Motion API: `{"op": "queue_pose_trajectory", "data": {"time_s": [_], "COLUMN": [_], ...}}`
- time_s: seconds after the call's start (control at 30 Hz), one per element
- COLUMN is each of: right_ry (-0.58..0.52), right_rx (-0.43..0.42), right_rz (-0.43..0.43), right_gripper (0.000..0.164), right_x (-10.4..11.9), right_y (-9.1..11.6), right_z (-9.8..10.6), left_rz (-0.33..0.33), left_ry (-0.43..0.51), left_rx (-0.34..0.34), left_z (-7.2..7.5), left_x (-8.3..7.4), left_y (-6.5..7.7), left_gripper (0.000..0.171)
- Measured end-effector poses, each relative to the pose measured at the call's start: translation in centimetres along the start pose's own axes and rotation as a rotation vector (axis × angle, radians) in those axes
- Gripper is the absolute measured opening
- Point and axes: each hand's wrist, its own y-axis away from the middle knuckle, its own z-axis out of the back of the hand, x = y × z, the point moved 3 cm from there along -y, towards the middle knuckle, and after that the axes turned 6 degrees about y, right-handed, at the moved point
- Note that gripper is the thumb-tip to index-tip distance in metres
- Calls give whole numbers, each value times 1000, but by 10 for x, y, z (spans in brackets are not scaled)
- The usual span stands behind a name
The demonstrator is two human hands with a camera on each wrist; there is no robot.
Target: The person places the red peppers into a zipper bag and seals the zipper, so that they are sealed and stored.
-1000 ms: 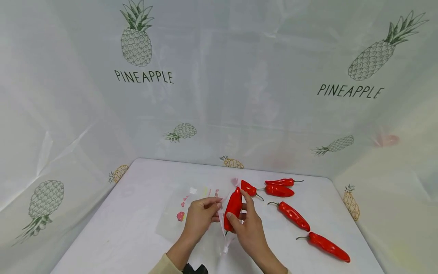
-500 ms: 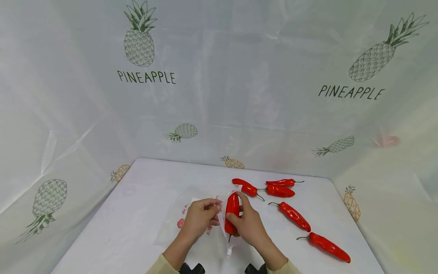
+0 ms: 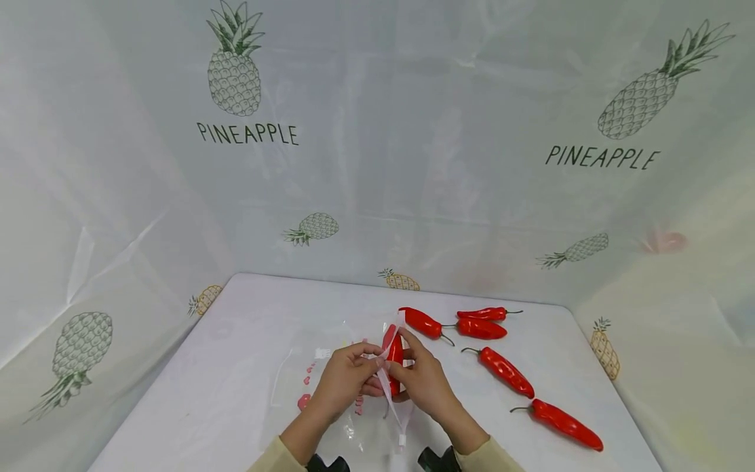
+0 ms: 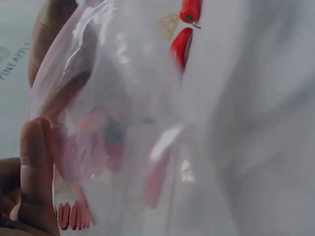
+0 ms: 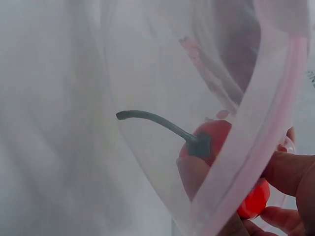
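Observation:
A red chili pepper (image 3: 395, 360) sits at the mouth of a clear zip bag (image 3: 289, 373) with pink printing. My right hand (image 3: 427, 380) grips the pepper, while my left hand (image 3: 348, 377) pinches the bag's rim close beside it. The pink zip strip (image 5: 246, 162) crosses in front of the pepper in the right wrist view. There the green pepper stem (image 5: 157, 119) shows behind the film, pointing left. Through the hazy bag film (image 4: 128, 64), the left wrist view shows blurred red shapes near my left fingers (image 4: 37, 177).
Several more red chili peppers lie right of the bag, one (image 3: 421, 322) just behind my right hand and another (image 3: 567, 425) near the table's right edge. A pineapple-print sheet (image 3: 413, 164) hangs around the white table (image 3: 206, 367).
My right hand has moved left with the pepper, right up to my left hand. The bag's rim now runs in front of the pepper, which earlier lay fully exposed.

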Motion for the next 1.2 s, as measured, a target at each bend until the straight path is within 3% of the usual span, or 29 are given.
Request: {"op": "queue_pose_trajectory", "data": {"time_s": [0.13, 0.4, 0.7, 1.0, 1.07, 1.2], "right_ry": [17, 107, 78, 252, 213, 5], "right_rx": [-17, -85, -26, -62, -55, 3], "right_rz": [-18, -12, -14, -32, -40, -75], "right_gripper": [90, 90, 86, 78, 79, 81], "right_x": [0, -1, -6, -6, -3, 1], "right_y": [1, 0, 1, -4, -4, -3], "right_z": [1, 3, -6, -3, -3, -8], "left_rz": [-9, -22, -37, -67, -53, -17], "left_ry": [15, -47, 17, 127, 131, 163], "left_rx": [-24, 23, -74, -88, -97, -90], "left_z": [-1, -3, -2, 1, 2, 0], "left_x": [-1, -4, 1, -13, -13, -10], "left_y": [1, 2, 0, 8, 9, 9], "left_gripper": [31, 25, 29, 30, 31, 34]}}
